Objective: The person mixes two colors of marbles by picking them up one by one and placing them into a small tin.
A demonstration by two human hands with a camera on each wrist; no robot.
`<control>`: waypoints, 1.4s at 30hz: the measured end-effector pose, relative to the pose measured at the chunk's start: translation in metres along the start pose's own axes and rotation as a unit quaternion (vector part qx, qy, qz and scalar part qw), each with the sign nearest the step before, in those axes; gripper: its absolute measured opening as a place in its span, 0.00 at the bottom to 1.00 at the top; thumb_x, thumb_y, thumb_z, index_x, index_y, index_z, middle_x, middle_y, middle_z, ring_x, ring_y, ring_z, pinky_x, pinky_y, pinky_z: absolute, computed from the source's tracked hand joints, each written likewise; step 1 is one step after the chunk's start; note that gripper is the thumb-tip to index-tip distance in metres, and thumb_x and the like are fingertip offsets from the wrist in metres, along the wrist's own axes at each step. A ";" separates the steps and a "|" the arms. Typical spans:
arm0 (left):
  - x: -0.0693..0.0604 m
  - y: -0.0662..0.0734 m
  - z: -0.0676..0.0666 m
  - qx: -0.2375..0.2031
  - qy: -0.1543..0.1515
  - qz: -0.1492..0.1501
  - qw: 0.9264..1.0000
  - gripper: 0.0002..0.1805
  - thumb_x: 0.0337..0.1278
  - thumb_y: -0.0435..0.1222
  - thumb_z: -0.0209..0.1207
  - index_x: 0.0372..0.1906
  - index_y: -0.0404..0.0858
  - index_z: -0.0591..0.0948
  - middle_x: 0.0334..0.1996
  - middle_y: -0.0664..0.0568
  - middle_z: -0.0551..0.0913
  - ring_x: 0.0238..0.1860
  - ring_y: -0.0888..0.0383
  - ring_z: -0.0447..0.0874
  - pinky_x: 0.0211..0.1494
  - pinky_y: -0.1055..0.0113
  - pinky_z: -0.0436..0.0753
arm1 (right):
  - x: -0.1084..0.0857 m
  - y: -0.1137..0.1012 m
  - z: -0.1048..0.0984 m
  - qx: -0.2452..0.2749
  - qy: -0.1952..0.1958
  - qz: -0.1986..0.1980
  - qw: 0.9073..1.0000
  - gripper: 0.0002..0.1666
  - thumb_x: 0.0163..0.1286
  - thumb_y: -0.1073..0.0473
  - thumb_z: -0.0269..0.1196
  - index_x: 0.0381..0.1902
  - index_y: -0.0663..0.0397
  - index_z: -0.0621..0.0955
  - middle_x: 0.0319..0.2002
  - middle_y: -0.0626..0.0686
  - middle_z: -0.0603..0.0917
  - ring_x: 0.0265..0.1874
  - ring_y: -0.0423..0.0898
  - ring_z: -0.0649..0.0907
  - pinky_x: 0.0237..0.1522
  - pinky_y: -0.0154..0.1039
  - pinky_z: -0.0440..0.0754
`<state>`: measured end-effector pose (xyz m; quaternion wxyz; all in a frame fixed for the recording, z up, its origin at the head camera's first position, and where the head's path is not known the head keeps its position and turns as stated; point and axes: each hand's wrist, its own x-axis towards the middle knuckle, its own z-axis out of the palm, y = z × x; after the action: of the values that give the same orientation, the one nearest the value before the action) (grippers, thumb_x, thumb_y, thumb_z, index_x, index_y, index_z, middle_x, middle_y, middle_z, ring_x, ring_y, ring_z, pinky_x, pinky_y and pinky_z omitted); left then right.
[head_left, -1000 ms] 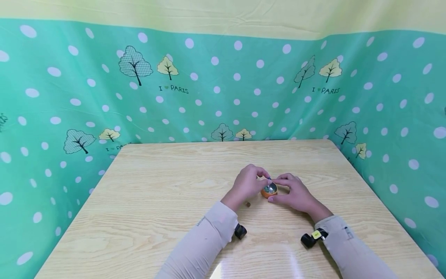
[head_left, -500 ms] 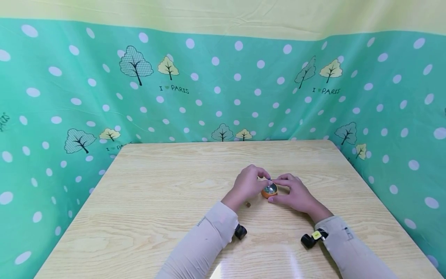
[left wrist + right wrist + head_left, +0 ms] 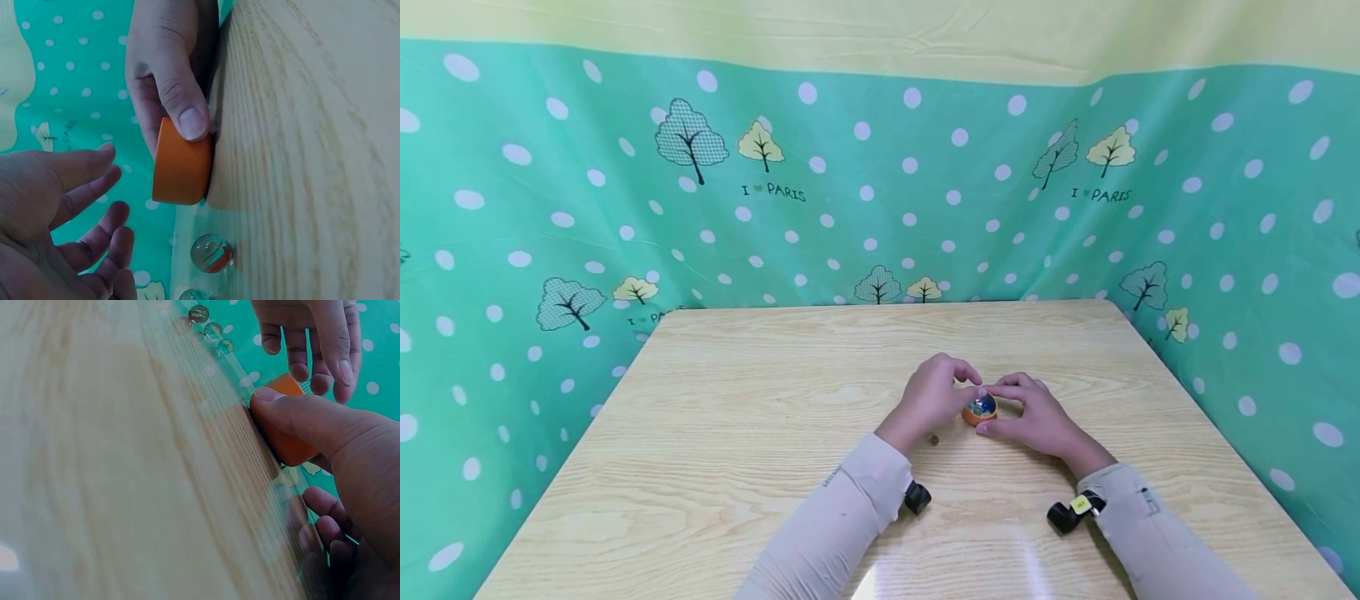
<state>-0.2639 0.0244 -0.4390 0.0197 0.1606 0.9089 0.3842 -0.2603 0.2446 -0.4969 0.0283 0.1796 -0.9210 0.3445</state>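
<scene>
A small round orange container (image 3: 970,417) stands on the table, its inside shiny with something blue in it in the head view. My right hand (image 3: 1033,421) grips it, thumb on the near side and a finger at the far rim; the thumb also lies on the orange wall (image 3: 181,172) in the left wrist view. My left hand (image 3: 929,397) hovers at the container's left, thumb and fingers apart with nothing between them, as the left wrist view shows of that hand (image 3: 59,212). Clear glass marbles lie on the table, one with a red swirl (image 3: 211,253).
A brownish marble (image 3: 933,439) rests beside my left wrist. Several marbles, including one dark red (image 3: 199,314) and one clear (image 3: 225,345), lie together on the wood. Green dotted cloth (image 3: 865,167) hangs along the table's back and sides.
The blue thing at my left fingertips by the container's rim has left them, and blue now shows inside the container. Both hands have kept almost the same place.
</scene>
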 end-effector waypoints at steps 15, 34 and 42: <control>-0.005 -0.012 -0.017 0.008 0.004 -0.011 1.000 0.05 0.67 0.48 0.67 0.42 0.55 0.89 0.50 0.54 0.82 0.47 0.58 0.77 0.49 0.61 0.79 | 0.001 0.000 -0.002 -0.004 -0.012 0.014 1.000 0.41 0.52 0.29 0.77 0.62 0.34 0.85 0.61 0.53 0.77 0.62 0.57 0.73 0.62 0.64 0.71; -0.009 -0.040 -0.035 0.008 0.015 -0.029 0.999 0.06 0.67 0.48 0.67 0.42 0.54 0.88 0.50 0.56 0.82 0.51 0.55 0.79 0.53 0.57 0.80 | -0.001 0.001 0.000 0.012 -0.002 0.014 1.000 0.39 0.49 0.31 0.79 0.60 0.31 0.85 0.58 0.49 0.77 0.59 0.53 0.72 0.60 0.60 0.70; -0.012 -0.046 -0.040 0.005 0.005 -0.037 0.999 0.07 0.67 0.48 0.67 0.42 0.52 0.88 0.51 0.53 0.81 0.49 0.55 0.78 0.50 0.59 0.80 | 0.000 0.000 0.000 0.005 -0.008 0.016 1.000 0.40 0.50 0.31 0.79 0.61 0.32 0.85 0.61 0.52 0.76 0.62 0.56 0.72 0.62 0.65 0.71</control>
<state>-0.2718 -0.0366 -0.4442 0.0286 0.1256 0.9163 0.3793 -0.2603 0.2453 -0.4969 0.0145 0.1680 -0.9223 0.3478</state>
